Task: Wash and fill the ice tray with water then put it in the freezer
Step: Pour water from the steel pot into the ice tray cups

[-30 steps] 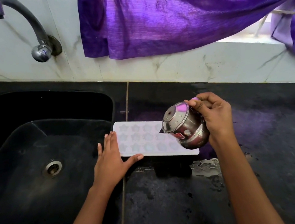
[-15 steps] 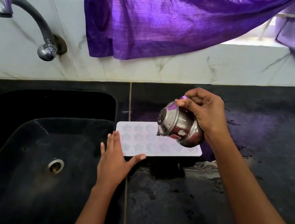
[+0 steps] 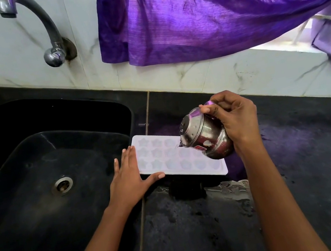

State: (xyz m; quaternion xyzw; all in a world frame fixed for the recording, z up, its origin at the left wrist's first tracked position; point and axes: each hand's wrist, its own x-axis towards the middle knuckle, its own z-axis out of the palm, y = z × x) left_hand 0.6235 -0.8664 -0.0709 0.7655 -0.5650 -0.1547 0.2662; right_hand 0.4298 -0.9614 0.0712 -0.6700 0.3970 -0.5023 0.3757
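Nearest the camera, a water puddle (image 3: pixel 234 190) is lying on the black countertop (image 3: pixel 311 177), so the surface under the work is judged slippery. Beyond it, the left hand (image 3: pixel 128 176) is lying flat with fingers straight, bracing the left end of the ice tray (image 3: pixel 166 160), its thumb running along the near edge; it is pressing, not clasping. The tray is sitting flat on the countertop just right of the sink (image 3: pixel 41 201), its star-shaped cells facing up.

The right hand (image 3: pixel 235 118) is clenching round a steel pot (image 3: pixel 204 140), tipping its mouth over the tray's middle cells. How full the cells are cannot be told.

Handling assessment: the tray is looking thin, light and probably flexible. Once filled it is likely to sag and spill, so it is best lifted level by both short ends.

Farther back, a tap (image 3: pixel 43 29) is standing over the sink and a purple cloth (image 3: pixel 206 9) is hanging at the wall.
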